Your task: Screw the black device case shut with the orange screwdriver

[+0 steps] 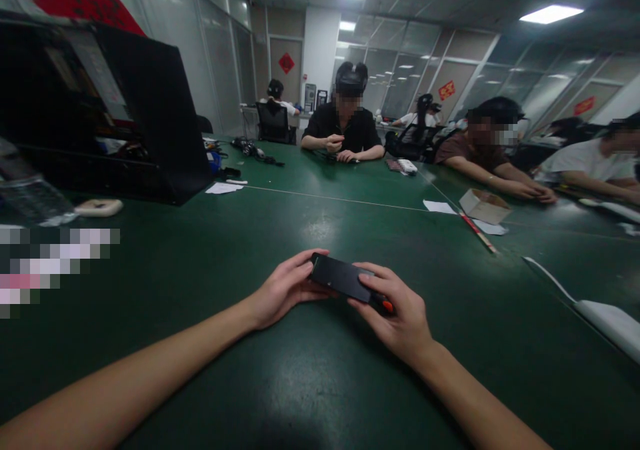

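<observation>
A flat black rectangular device [343,278] is held up between my two hands, a little above the green tabletop. Its exact kind cannot be made out. The fingers and thumb of my left hand [286,289] close around its left end. At the other end my right hand [397,307] grips it, thumb on the upper face and fingers at the edges. An orange-red part [387,305] shows beside the right palm, partly covered by that hand. The device's underside is hidden.
On the green table [225,383], a large black open-fronted case [185,123] stands left, near a clear plastic container [37,190]. A small cardboard box [484,207] and a white item with a cable [607,323] lie right. Other people [345,120] sit across the table.
</observation>
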Motion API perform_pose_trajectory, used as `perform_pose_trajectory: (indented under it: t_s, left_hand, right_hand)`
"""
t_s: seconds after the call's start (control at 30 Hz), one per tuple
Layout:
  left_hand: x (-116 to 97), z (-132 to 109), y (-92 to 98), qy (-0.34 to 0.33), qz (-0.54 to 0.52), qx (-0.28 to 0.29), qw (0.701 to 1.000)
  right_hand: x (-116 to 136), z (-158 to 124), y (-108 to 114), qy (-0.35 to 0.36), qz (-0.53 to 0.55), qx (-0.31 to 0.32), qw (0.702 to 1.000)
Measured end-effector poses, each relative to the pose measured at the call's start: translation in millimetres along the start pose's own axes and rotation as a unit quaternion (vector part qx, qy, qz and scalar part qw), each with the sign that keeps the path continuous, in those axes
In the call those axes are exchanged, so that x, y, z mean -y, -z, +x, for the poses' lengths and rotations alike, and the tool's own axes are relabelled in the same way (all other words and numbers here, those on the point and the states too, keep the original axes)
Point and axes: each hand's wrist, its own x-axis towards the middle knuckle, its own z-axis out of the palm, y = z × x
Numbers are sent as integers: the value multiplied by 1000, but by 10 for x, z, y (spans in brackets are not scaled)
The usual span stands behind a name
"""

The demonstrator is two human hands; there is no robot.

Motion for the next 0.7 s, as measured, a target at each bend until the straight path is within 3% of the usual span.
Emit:
perform_pose_trajectory:
  t_s: [0.07,0.17,0.37,0.7]
  left_hand:
    - [6,7,-4,-12,6,-12,1000]
    - [23,13,13,-34,42,-31,998]
    - [44,11,67,-94,143,-70,983]
    - [41,50,81,-89,187,-78,975]
  right_hand:
    - [-22,-3,-10,-15,18,9,1000]
    - [-8,-1,-42,-96,82,16,992]
    - [174,65,-116,-289,200,27,936]
    - [210,52,-182,-345,231,94,905]
